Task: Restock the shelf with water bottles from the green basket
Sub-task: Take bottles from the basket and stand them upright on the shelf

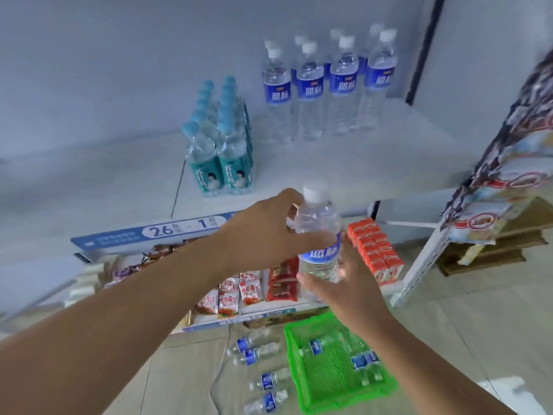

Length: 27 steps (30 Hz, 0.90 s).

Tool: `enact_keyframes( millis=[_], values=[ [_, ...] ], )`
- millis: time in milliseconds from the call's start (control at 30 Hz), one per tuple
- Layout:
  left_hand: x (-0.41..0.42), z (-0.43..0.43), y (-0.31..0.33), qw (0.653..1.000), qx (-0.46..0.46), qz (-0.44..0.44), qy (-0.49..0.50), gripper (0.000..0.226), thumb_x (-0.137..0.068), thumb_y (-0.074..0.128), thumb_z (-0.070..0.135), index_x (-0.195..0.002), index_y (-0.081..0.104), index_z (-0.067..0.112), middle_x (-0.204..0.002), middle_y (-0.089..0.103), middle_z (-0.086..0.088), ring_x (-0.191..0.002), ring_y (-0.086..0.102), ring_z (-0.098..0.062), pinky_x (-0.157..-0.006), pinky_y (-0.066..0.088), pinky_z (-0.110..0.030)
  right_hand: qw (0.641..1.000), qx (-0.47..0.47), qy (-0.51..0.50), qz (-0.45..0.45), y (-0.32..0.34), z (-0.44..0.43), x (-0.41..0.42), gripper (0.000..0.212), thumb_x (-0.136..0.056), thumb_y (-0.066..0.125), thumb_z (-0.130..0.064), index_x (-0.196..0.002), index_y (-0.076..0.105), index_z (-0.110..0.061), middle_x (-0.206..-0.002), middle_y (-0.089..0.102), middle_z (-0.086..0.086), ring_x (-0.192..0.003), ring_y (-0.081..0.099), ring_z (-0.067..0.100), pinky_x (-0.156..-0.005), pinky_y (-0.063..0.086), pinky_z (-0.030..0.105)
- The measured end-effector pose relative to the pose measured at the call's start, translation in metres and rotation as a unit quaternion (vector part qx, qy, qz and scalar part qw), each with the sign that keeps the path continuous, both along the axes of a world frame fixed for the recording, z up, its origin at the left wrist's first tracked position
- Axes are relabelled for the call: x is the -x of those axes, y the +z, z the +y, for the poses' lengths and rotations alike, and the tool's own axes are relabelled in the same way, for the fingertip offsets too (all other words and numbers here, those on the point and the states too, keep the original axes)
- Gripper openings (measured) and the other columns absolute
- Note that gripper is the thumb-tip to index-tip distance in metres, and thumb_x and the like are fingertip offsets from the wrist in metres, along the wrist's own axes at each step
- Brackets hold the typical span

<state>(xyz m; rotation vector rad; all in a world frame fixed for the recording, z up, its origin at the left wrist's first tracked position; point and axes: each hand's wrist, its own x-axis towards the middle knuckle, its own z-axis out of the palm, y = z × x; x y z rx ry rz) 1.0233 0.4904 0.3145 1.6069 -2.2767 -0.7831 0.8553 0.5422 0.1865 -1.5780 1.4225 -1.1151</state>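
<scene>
Both hands hold one clear plastic water bottle (318, 235) with a white cap and a blue label. The left hand (263, 235) curls around its upper part just under the cap, and the right hand (347, 283) wraps its lower part from beneath. The bottle is almost upright, in the air just in front of the white shelf board (374, 163) and not touching it. Further back on this shelf stand matching blue-label bottles (343, 82) in rows. Below the shelf, on the floor, the green plastic mesh basket (326, 381) contains a few more bottles lying down.
</scene>
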Motion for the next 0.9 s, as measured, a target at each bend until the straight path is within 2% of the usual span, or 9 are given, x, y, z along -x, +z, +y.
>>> enact_keyframes(
  millis=[67, 133, 333, 400, 500, 600, 667, 800, 900],
  values=[
    [-0.001, 0.005, 0.011, 0.999, 0.007, 0.03, -0.02, 0.064, -0.068, 0.068, 0.076, -0.121, 0.047, 0.046, -0.114, 0.065, 0.021, -0.098, 0.066, -0.001, -0.09, 0.056, -0.036, 1.0, 0.013, -0.002, 0.003, 0.026, 0.001, -0.003, 0.048, -0.078, 0.083, -0.036, -0.119, 0.06, -0.04, -0.109, 0.072, -0.02, -0.101, 0.067, -0.002, -0.087, 0.05, 0.02],
    [-0.002, 0.007, 0.023, 0.998, 0.032, 0.047, -0.022, 0.066, -0.066, 0.066, 0.078, -0.122, 0.048, 0.049, -0.114, 0.066, 0.022, -0.099, 0.066, -0.001, -0.091, 0.056, -0.038, 1.0, 0.015, -0.004, 0.009, 0.046, 0.003, -0.007, 0.048, -0.078, 0.082, -0.038, -0.119, 0.059, -0.042, -0.107, 0.072, -0.02, -0.098, 0.067, -0.004, -0.084, 0.049, 0.015],
    [-0.002, -0.008, 0.063, 0.995, 0.094, 0.04, -0.006, 0.063, -0.066, 0.058, 0.082, -0.117, 0.053, 0.047, -0.111, 0.068, 0.022, -0.096, 0.068, -0.002, -0.088, 0.058, -0.036, 1.0, 0.014, 0.006, 0.016, 0.077, -0.016, -0.003, 0.063, -0.071, 0.08, -0.054, -0.127, 0.053, -0.046, -0.121, 0.067, -0.022, -0.111, 0.063, -0.002, -0.097, 0.052, 0.035],
    [0.001, -0.023, 0.069, 0.994, 0.1, 0.042, 0.014, 0.068, -0.065, 0.058, 0.083, -0.121, 0.053, 0.046, -0.113, 0.069, 0.022, -0.095, 0.068, -0.002, -0.089, 0.058, -0.037, 0.999, -0.006, 0.017, 0.029, 0.083, -0.029, 0.003, 0.062, -0.071, 0.081, -0.054, -0.125, 0.052, -0.047, -0.119, 0.067, -0.022, -0.106, 0.065, -0.003, -0.096, 0.054, 0.036],
    [0.01, -0.052, 0.071, 0.994, 0.099, 0.035, 0.031, 0.072, -0.062, 0.056, 0.087, -0.121, 0.054, 0.045, -0.113, 0.069, 0.021, -0.095, 0.068, -0.004, -0.089, 0.057, -0.039, 0.999, -0.022, 0.025, 0.039, 0.086, -0.06, 0.012, 0.053, -0.073, 0.08, -0.054, -0.118, 0.053, -0.047, -0.11, 0.069, -0.026, -0.098, 0.067, -0.007, -0.089, 0.055, 0.028],
    [0.019, -0.083, 0.071, 0.995, 0.086, 0.035, 0.047, 0.072, -0.062, 0.056, 0.086, -0.121, 0.053, 0.045, -0.111, 0.068, 0.021, -0.096, 0.067, -0.005, -0.089, 0.057, -0.038, 0.996, -0.017, 0.043, 0.076, 0.085, -0.1, 0.02, 0.051, -0.076, 0.077, -0.058, -0.119, 0.052, -0.046, -0.11, 0.067, -0.028, -0.101, 0.063, -0.008, -0.082, 0.047, 0.015],
    [0.023, -0.105, 0.071, 0.994, 0.078, 0.037, 0.065, 0.071, -0.062, 0.059, 0.082, -0.121, 0.051, 0.045, -0.111, 0.067, 0.02, -0.098, 0.067, -0.006, -0.089, 0.057, -0.039, 0.995, -0.025, 0.055, 0.085, 0.082, -0.13, 0.023, 0.053, -0.077, 0.076, -0.058, -0.121, 0.051, -0.043, -0.112, 0.066, -0.026, -0.103, 0.061, -0.006, -0.082, 0.044, 0.013],
    [0.024, -0.146, 0.075, 0.993, 0.072, 0.039, 0.09, 0.052, -0.076, 0.072, 0.061, -0.121, 0.055, 0.041, -0.112, 0.067, 0.018, -0.1, 0.066, -0.005, -0.09, 0.055, -0.035, 0.993, -0.032, 0.065, 0.092, 0.066, -0.189, 0.023, 0.056, -0.072, 0.077, -0.058, -0.118, 0.052, -0.039, -0.108, 0.067, -0.02, -0.101, 0.063, 0.0, -0.089, 0.052, 0.028],
    [0.025, -0.17, 0.078, 0.992, 0.066, 0.039, 0.105, 0.039, -0.085, 0.072, 0.05, -0.119, 0.06, 0.035, -0.107, 0.068, 0.014, -0.093, 0.066, -0.008, -0.081, 0.054, -0.031, 0.993, -0.031, 0.069, 0.09, 0.056, -0.229, 0.016, 0.056, -0.069, 0.078, -0.056, -0.114, 0.054, -0.033, -0.108, 0.066, -0.013, -0.102, 0.063, 0.007, -0.09, 0.052, 0.035]
  ],
)
